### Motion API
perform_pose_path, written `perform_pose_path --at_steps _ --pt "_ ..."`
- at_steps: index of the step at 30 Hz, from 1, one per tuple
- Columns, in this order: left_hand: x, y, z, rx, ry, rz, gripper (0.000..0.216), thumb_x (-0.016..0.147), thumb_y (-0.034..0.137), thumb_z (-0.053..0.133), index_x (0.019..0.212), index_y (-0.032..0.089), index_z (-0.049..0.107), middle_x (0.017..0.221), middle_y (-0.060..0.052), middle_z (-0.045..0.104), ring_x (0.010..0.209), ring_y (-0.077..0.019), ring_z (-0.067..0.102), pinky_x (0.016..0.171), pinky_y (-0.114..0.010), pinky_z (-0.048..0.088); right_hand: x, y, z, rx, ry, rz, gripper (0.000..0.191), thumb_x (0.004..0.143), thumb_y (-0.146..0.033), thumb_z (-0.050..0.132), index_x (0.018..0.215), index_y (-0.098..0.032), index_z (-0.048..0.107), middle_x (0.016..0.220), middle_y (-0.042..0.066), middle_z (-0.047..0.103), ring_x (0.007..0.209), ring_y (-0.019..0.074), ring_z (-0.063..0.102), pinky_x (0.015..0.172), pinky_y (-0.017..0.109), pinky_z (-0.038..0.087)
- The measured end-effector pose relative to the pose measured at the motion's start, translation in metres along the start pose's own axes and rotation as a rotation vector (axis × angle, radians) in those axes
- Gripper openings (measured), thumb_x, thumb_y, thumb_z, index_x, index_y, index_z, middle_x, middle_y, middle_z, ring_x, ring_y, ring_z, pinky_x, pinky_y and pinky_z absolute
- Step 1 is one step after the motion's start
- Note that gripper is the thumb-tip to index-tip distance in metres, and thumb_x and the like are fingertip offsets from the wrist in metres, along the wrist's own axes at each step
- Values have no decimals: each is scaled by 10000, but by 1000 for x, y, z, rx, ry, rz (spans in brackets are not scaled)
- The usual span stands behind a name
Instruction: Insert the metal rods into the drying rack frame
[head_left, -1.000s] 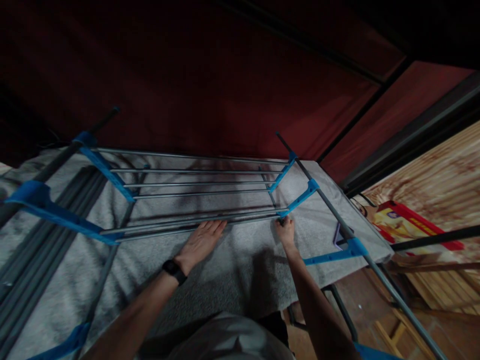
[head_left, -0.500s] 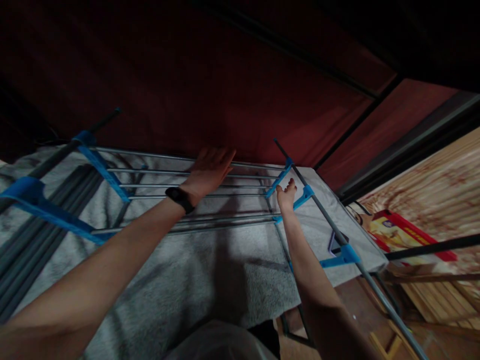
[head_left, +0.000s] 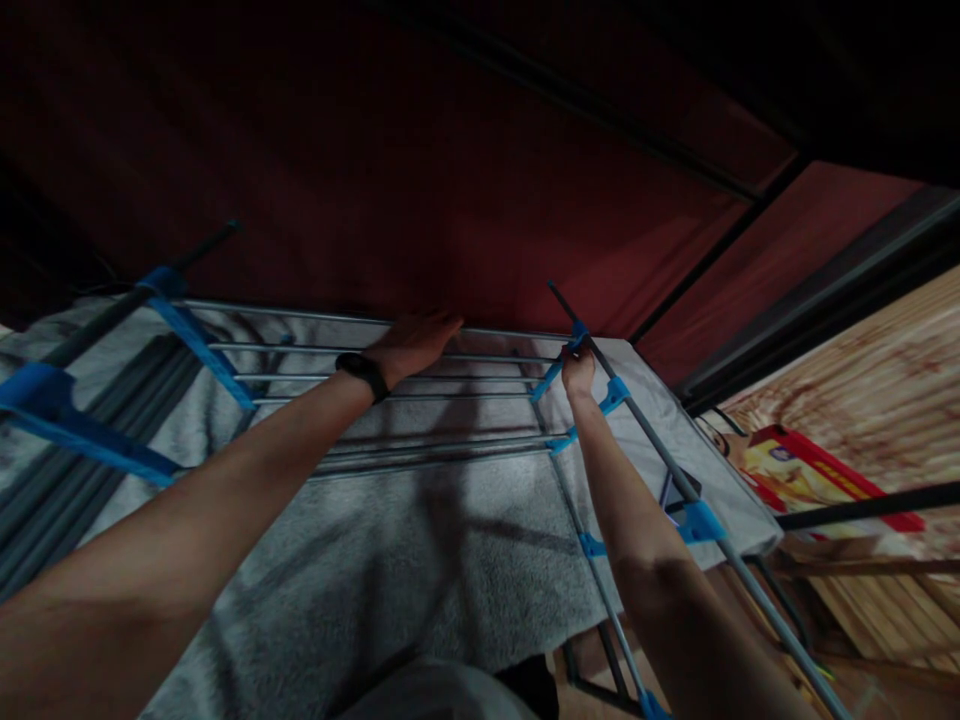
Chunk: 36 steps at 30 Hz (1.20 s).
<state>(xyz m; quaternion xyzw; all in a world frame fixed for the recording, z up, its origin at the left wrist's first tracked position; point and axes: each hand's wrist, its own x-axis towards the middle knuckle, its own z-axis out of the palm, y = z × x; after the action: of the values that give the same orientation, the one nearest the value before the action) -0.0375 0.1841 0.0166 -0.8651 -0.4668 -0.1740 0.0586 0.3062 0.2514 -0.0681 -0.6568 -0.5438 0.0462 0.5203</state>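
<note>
A rack of thin metal rods (head_left: 345, 350) and blue plastic brackets lies across a grey fleecy cloth. My left hand (head_left: 416, 343), with a black band on its wrist, is over the far rods, its fingers bent over the farthest one; their tips are in shadow. At the far right corner, my right hand (head_left: 577, 370) has its fingers closed around the blue bracket (head_left: 549, 380), next to the long grey pole (head_left: 652, 435). Another blue bracket (head_left: 191, 340) joins the rods at the left end.
Several loose grey tubes (head_left: 82, 450) lie at the left on the cloth (head_left: 375, 560). A dark red fabric wall (head_left: 420, 180) rises behind the rack. A phone (head_left: 679, 492) lies beyond the right pole. At the right are a red and yellow box (head_left: 817, 475) and a wooden slatted piece (head_left: 877, 610).
My right hand has moved slightly farther away and closed on the corner bracket. My left hand's fingers have bent down over the far rod. The rack's left end has shifted slightly.
</note>
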Motion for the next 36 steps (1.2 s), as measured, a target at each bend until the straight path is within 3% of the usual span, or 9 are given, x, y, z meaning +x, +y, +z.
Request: perform_pose_path --at_steps 12,29,36 --pt "5 -1 -7 -21 -67 -57 346 1029 176 413 1192 181 717 1146 -144 782 1097 -294 732 906 -389 498 -4 -9 -10 51 -11 60 123 834 -283 575 873 -207 663 885 129 767 1027 296 713 952 407 549" --pt "10 -6 -7 6 -31 -31 322 993 181 441 1079 186 751 1006 -129 789 933 -303 738 800 -390 499 -5 -11 -10 30 -16 48 75 806 -242 588 844 -210 644 915 140 770 988 276 730 924 369 549" --pt "19 -18 -6 -2 -135 24 355 972 129 397 1080 188 731 1070 -96 778 938 -230 706 828 -327 488 -4 -10 -8 10 -16 46 42 796 -248 583 812 -232 619 851 115 753 983 291 725 928 400 553"
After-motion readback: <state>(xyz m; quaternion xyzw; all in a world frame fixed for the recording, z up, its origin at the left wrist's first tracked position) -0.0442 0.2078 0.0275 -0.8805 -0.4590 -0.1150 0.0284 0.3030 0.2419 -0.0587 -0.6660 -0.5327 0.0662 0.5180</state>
